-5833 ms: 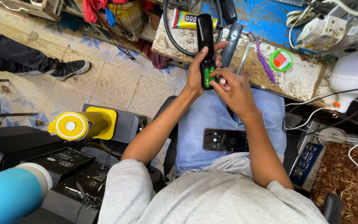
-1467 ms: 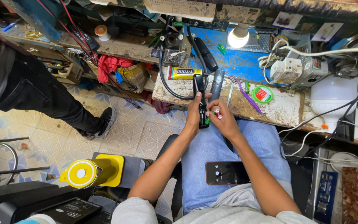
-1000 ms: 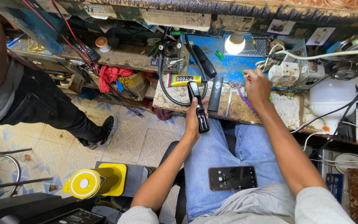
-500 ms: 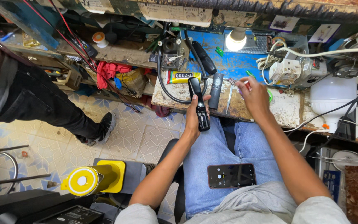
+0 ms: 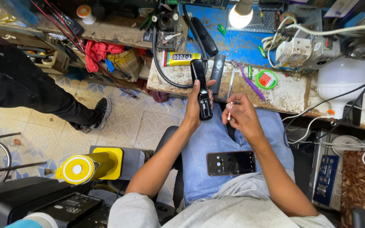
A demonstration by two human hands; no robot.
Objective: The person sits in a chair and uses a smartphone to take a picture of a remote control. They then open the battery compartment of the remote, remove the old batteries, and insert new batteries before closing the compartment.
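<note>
Two hands share this step: left hand (image 5: 196, 113) grips the black remote (image 5: 202, 90) upright; right hand (image 5: 241, 115), at 3 o'clock, pinches a small battery (image 5: 229, 110). Align it squarely before seating.

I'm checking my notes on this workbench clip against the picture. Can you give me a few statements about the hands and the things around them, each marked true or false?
1. The left hand holds a black remote control upright. True.
2. The right hand grips a purple toothbrush. False: the purple toothbrush lies on the bench; the right hand pinches a small object too small to identify.
3. A dark phone lies on the person's lap. True.
4. The lamp bulb over the bench is off. False: it glows.
5. A second remote lies on the bench beside the held one. True.
</note>
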